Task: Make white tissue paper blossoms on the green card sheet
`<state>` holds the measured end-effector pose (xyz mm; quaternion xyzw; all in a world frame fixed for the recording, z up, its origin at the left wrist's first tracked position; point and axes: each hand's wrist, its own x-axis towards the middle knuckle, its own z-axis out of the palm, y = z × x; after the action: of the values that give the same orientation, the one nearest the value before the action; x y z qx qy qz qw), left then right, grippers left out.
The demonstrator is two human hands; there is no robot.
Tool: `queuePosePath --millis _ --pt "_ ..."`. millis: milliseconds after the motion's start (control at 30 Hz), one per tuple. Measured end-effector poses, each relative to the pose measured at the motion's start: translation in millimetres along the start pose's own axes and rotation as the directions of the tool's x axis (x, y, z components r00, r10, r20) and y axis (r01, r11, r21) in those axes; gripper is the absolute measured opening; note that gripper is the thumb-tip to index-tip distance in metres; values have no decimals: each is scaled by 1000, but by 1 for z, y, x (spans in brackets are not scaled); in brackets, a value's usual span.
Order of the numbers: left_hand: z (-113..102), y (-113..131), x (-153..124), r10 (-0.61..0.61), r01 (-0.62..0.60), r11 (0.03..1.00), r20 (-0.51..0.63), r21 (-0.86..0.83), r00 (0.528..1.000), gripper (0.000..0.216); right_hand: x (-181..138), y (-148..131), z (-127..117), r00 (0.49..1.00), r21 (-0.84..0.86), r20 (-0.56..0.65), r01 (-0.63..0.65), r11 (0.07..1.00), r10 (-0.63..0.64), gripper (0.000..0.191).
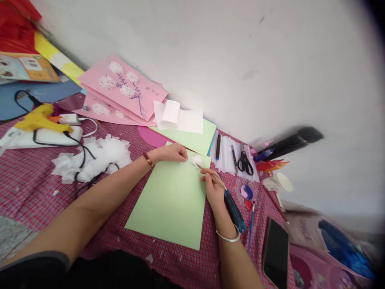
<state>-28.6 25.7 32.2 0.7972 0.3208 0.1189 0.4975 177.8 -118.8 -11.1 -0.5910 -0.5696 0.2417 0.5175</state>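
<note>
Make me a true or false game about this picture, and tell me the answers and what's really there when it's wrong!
1. The right hand holds a thin brown stick. True.
2. The scissors are in the left hand. False: they lie to the right of the green sheet under the hands.
3. A small white tuft sits near the far edge of that sheet. True.
4. The glue gun is blue. False: it is yellow.
5. The phone screen is brightly lit. False: it is dark.
6. White flowers decorate the pink card on top. True.
</note>
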Motion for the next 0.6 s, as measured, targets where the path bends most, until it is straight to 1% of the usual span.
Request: queuePosePath --millis 67,100,133,167,233,300,467,533,600 --pt "8 3 2 51 -50 999 82 -15 995 19 0 -1 0 1000 -10 -1 0 1000 0 22" --pt "14 4 4 68 -68 998 88 4 994 18 0 -2 0 1000 -15 -1 0 1000 0 22" --pt "20 4 7 82 -85 995 63 46 995 17 0 -2 0 1000 -19 0 -1 1000 1 22" --pt "26 4 9 98 -99 990 15 105 995 17 1 -3 0 1000 -22 3 0 1000 0 22" --pt "37 3 14 133 -107 970 -108 220 985 19 1 -3 0 1000 -22 7 6 1000 -6 22" --pt "43 2 17 151 -98 957 -179 275 972 22 0 -5 0 1000 -16 7 13 1000 -12 21" --pt "46 -1 19 135 -85 969 -211 232 968 19 -5 -11 -1 997 35 -73 40 999 -37 20" --pt "46 -2 21 138 -92 974 -220 208 966 17 -7 -13 -1 996 38 -66 63 997 -60 19" --pt "47 -4 23 137 -93 977 -225 194 965 16 -8 -15 0 997 16 -21 71 997 -70 18"
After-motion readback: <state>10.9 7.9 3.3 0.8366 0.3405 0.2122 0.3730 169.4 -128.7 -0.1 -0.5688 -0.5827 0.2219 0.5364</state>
